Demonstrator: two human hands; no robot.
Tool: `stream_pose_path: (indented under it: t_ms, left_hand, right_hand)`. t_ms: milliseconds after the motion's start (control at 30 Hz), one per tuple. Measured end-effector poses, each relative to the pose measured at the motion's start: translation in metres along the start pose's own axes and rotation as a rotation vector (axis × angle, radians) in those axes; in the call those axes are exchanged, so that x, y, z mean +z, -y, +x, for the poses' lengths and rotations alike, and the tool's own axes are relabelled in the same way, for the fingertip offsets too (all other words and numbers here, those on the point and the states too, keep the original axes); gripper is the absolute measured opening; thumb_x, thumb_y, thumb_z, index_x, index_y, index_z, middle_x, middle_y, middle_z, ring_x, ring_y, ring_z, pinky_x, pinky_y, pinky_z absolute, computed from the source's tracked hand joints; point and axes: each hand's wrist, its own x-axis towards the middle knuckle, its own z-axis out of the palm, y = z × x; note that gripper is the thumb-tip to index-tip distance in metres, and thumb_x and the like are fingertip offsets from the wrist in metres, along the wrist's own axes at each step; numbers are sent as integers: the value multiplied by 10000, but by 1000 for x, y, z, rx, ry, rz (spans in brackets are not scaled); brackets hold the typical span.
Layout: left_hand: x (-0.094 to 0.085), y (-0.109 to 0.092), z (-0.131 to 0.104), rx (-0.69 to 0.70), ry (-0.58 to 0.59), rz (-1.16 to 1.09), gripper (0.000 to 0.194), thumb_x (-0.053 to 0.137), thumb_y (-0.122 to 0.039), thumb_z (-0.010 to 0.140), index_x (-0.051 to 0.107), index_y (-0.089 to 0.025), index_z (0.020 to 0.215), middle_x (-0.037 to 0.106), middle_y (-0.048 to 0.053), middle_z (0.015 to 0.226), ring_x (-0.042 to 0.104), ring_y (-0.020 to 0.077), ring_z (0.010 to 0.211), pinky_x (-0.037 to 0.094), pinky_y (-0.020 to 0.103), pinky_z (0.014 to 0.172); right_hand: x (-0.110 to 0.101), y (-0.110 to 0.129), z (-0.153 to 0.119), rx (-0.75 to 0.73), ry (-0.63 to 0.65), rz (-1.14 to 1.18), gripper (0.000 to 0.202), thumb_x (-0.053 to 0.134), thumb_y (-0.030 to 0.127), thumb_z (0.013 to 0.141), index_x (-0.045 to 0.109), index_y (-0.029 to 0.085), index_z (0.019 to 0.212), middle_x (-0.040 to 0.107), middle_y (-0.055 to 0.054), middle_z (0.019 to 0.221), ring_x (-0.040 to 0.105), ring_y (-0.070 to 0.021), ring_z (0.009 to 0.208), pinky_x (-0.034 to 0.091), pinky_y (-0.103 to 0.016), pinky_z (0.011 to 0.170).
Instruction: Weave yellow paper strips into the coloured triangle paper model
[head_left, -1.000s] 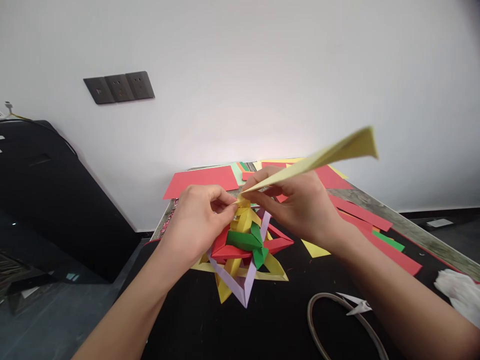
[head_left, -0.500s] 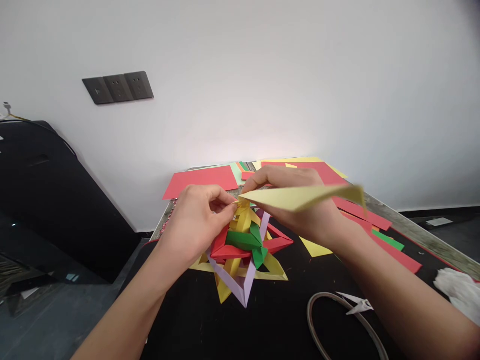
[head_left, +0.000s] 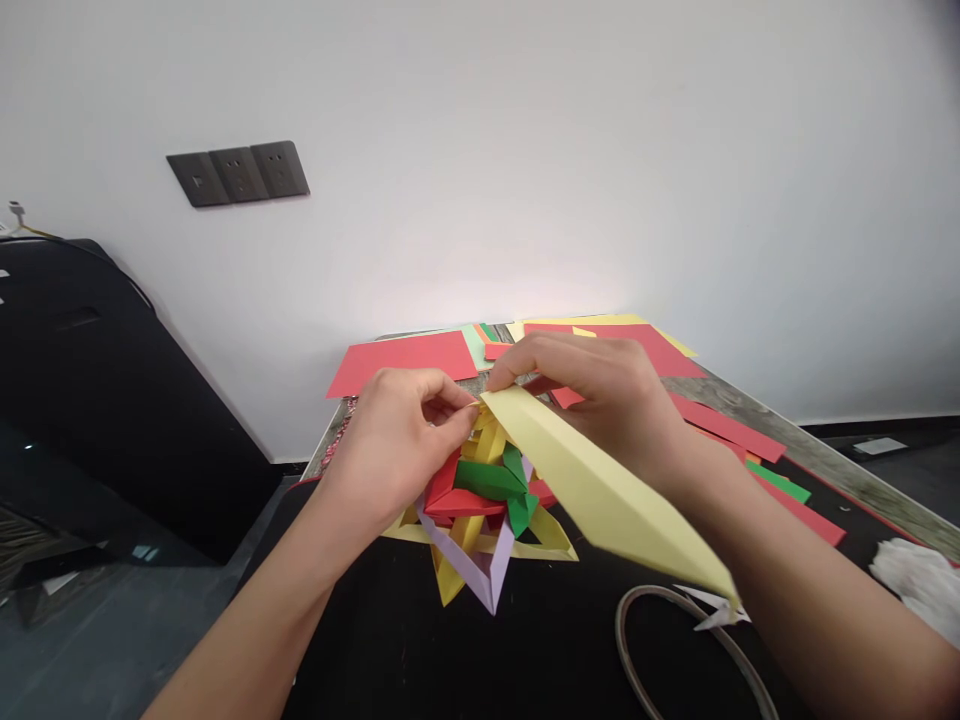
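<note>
A folded paper model (head_left: 480,502) of interlocked red, green, purple and yellow strips rests on the black mat (head_left: 450,660). My left hand (head_left: 401,440) pinches the model's yellow upper tip between thumb and fingers. Right beside that tip, my right hand (head_left: 592,390) has its fingers closed at the upper end of a long pale yellow paper strip (head_left: 600,480). The strip is creased lengthwise and slants down to the right, in front of my right wrist. It hides part of the model's right side. My right thumb is hidden behind the strip.
Red paper sheets (head_left: 409,362) lie along the back of the table, with yellow sheets (head_left: 630,320) at the back right. Red strips (head_left: 739,425) and a green strip (head_left: 780,482) are at the right. A grey ring (head_left: 626,650), white paper scraps (head_left: 720,612) and crumpled tissue (head_left: 915,580) lie nearer.
The pale yellow strip has swung down, its free end dropping from near level to the lower right and turning its broad face toward me. Both hands stay almost in place.
</note>
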Motion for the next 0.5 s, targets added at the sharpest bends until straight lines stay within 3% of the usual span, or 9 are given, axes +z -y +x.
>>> stream_pose_path:
  t_ms: [500]
  left_hand:
    - [1, 0, 1, 18, -3, 50, 98, 600, -181, 751, 681, -190, 697, 719, 29, 718, 677, 201, 663, 524, 304, 577]
  right_hand:
    - [0, -3, 0, -95, -21, -88, 234, 540, -6, 799, 567, 226, 798, 633, 15, 738, 519, -119, 614, 431, -264, 555]
